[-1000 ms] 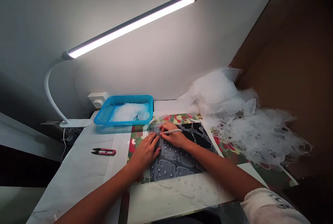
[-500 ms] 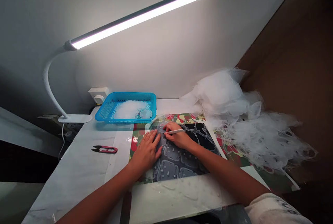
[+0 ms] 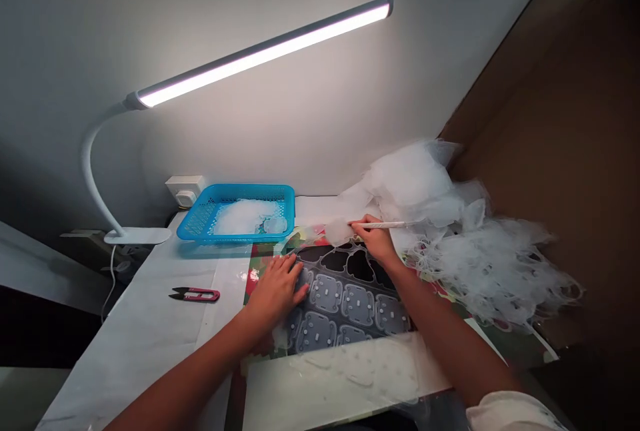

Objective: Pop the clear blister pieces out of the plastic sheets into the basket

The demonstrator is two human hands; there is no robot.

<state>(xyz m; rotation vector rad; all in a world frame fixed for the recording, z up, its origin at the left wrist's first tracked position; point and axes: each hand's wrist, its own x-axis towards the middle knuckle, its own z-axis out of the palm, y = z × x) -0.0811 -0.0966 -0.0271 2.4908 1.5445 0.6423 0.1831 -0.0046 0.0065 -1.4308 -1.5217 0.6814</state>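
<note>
My left hand [image 3: 275,289] lies with its fingers spread on the left side of a translucent sheet [image 3: 345,305]. Repeated rounded shapes with small dots cover that sheet, and black shows through cut-out openings at its far side. Above the far edge, my right hand [image 3: 376,241] is closed around a slim white pen-like tool [image 3: 387,225]; its tip is too small to make out. A thin, see-through white piece [image 3: 339,231] is at the fingertips of this hand. Whether the fingers or the tool hold it, I cannot tell.
A blue basket [image 3: 186,229] contains white translucent pieces. Red-handled thread snips [image 3: 195,294] lie to the left. Heaped clear film scraps [image 3: 480,264] fill the right side. A lit lamp [image 3: 265,53] hangs above, and a brown cardboard panel [image 3: 560,124] stands at right.
My right hand has lifted away from the sheet toward its far edge, and a translucent piece now shows at its fingertips. My left hand stays on the sheet. The camera view has shifted slightly.
</note>
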